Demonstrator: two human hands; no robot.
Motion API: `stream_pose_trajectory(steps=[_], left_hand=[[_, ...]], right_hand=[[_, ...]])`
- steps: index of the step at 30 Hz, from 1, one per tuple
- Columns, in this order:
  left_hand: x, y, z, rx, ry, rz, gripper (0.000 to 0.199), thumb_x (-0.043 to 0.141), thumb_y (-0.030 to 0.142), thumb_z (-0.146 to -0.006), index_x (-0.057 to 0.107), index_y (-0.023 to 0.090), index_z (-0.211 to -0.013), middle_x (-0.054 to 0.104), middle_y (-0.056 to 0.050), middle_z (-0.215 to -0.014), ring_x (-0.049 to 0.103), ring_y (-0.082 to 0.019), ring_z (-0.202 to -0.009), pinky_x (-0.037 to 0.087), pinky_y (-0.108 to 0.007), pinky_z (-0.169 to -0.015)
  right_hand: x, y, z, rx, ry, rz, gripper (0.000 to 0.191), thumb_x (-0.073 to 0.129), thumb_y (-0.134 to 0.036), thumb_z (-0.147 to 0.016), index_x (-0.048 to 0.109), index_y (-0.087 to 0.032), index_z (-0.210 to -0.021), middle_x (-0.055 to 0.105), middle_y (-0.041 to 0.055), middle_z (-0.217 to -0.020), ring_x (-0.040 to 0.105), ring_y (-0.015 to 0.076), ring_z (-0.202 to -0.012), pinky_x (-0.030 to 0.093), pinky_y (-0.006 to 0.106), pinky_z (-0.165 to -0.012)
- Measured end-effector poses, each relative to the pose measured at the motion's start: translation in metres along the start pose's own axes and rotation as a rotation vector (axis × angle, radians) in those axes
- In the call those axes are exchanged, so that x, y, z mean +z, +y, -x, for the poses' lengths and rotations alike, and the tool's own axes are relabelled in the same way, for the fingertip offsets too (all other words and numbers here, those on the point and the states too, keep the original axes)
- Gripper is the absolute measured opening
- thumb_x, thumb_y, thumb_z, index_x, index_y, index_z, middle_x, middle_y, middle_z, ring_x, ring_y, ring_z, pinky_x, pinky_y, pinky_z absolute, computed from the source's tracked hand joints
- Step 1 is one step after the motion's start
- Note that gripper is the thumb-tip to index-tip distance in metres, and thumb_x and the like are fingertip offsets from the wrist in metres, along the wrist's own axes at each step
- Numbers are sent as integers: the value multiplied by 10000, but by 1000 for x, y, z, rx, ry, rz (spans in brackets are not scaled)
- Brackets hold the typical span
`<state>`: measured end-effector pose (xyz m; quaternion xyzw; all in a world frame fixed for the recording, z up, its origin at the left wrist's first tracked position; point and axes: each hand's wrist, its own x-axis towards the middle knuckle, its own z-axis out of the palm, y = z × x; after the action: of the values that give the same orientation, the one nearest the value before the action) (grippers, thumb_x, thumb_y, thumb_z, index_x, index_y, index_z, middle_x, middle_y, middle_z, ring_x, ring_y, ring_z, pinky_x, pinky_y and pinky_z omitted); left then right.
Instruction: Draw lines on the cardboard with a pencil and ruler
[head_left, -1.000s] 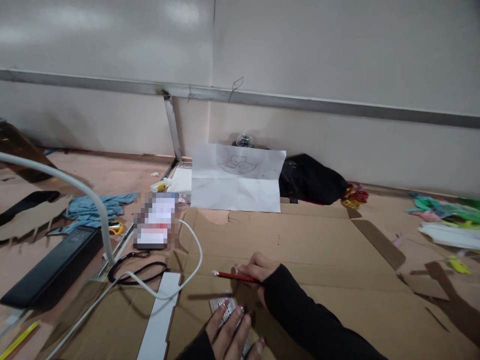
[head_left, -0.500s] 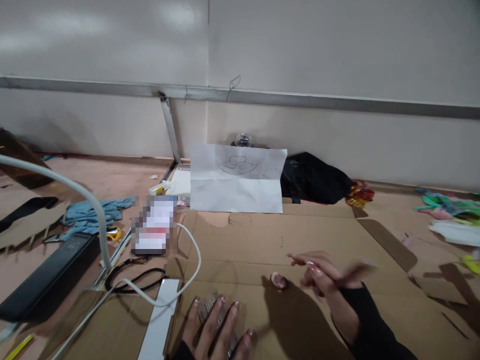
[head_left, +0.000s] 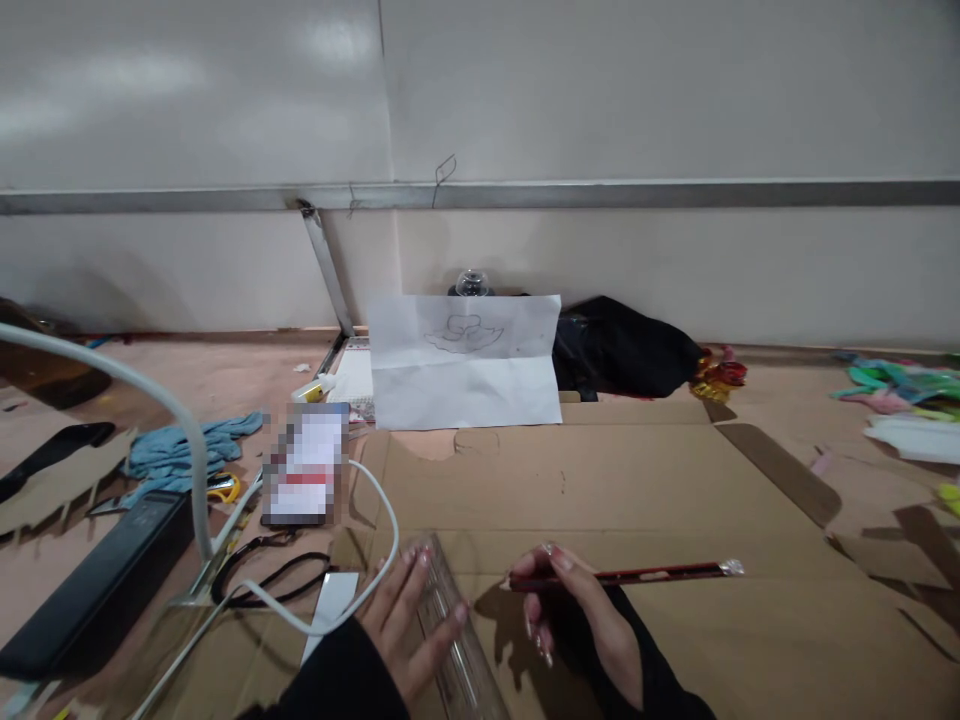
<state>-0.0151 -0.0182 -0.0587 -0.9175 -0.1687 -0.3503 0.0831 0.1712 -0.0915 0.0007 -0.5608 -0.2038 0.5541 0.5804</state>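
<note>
My left hand (head_left: 405, 615) lies on a clear plastic ruler (head_left: 469, 670), its fingers stretched and its thumb spread across it. The ruler rests slantwise on a large flat sheet of brown cardboard (head_left: 675, 490). To its right, my right hand (head_left: 585, 610) pinches a dark red pencil (head_left: 630, 577) between thumb and fingers. The pencil is nearly level, with its sharpened tip to the left, close to the ruler, and its pale end to the right. Behind the cardboard stands a creased white paper (head_left: 465, 390) with a winged line drawing.
To the left are a phone (head_left: 307, 465) with a blurred screen, a white cable (head_left: 382, 490), a black box-shaped device (head_left: 97, 585), a blue cloth (head_left: 180, 450) and a yellow-handled tool (head_left: 223, 487). Black fabric (head_left: 626, 350) lies behind; coloured scraps (head_left: 892, 385) lie at the right.
My left hand has shifted up and right, and more of the ruler shows. My right hand has come left and lower, the pencil now clear. A small round pinkish thing on the cardboard is out of sight.
</note>
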Motion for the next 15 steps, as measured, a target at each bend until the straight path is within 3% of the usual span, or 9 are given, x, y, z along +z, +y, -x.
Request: stream_pose_trajectory(steps=[3,4,8,10,12,15], left_hand=[[0,-31,-6,93,-171,53,610,633,332,-765,333,368,-1295,314,-167,-1359,432,-311,-1159,460,-428,-815],[2,-38,-8,117,-180,88,678,674,335,-729,314,377,-1301,264,-162,-1385,416,-319,-1170,457,-434,-823],[8,-49,-15,214,-216,193,725,691,185,-717,309,364,-1306,244,-136,-1401,375,-300,-1210,426,-418,-886],[3,-47,-21,175,-269,213,673,664,229,-744,315,326,-1311,288,-124,-1385,375,-266,-1218,427,-383,-895],[-8,-41,-29,91,-321,231,646,623,394,-753,326,280,-1315,280,-123,-1390,348,-271,-1235,401,-406,-922],[-22,-28,-34,-93,-349,151,884,513,654,-685,244,150,-1359,227,-173,-1401,258,-335,-1267,309,-501,-972]], right_hand=[[-4,-3,0,3,-26,0,473,496,-616,-696,565,-149,-693,556,-11,-453,470,92,-323,364,208,-332],[-5,-3,1,6,-36,3,467,498,-609,-699,566,-148,-696,560,-10,-456,471,91,-323,363,207,-332],[-4,-6,3,19,-44,0,458,512,-599,-698,571,-144,-698,567,-9,-459,480,89,-333,362,197,-334],[-3,-7,4,23,-35,0,454,516,-593,-699,571,-142,-693,564,-10,-456,481,89,-333,364,198,-333],[-2,-8,4,19,-24,0,444,523,-582,-702,572,-141,-691,561,-14,-457,483,87,-337,368,197,-338],[-2,-9,5,15,-13,2,432,531,-572,-705,572,-142,-690,560,-19,-458,482,80,-339,374,191,-345]])
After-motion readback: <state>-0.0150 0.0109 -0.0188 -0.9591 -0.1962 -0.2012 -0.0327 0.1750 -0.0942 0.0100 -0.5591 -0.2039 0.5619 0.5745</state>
